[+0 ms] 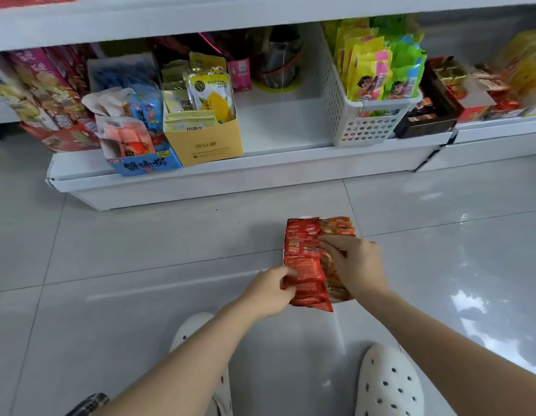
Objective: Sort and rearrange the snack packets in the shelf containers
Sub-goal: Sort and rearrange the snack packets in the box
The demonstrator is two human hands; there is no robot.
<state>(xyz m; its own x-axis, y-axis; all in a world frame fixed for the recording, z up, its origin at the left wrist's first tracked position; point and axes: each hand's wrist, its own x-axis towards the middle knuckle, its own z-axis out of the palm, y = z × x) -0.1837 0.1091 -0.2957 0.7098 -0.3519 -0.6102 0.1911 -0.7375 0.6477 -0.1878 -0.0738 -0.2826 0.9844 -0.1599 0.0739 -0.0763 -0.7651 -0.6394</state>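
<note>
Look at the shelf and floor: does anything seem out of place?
Yes. A container of red snack packets sits on the floor tiles, held by both hands, leaving a bare gap on the shelf beside the white basket.

Head view. A low container of red snack packets (305, 265) and brownish packets (338, 226) sits on the tiled floor (140, 250) at centre. The left hand (268, 291) pinches a red packet at the row's 7 o'clock edge; the right hand (355, 264) grips packets at 3 o'clock. At 12 o'clock stands the white shelf (275, 127), holding a yellow carton (205, 144), a blue carton (143, 165) and a perforated white basket (365, 127). The container's material is probably card.
</note>
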